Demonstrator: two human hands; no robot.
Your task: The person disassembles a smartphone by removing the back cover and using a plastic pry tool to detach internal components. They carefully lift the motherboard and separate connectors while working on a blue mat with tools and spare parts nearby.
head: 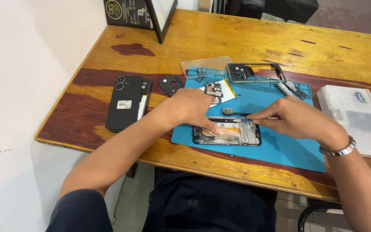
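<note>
Open phone point(227, 131) flat on blue mat point(280, 148) on wooden surface. Left hand point(192, 107) pressing down with fingers to keep phone steady. Right hand point(293, 117) pinched on thin tool point(254, 115) poking inside. Black back cover point(124, 103) parked aside, out of the way

Dark navy short sleeves, silver bracelet point(339, 150) on right wrist.

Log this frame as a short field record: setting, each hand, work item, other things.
setting: wooden table with blue work mat
left hand: fingers pressing on the opened phone
right hand: holding a thin tool over the phone
other things: black back cover left of mat; phone frame; white plastic case
</note>
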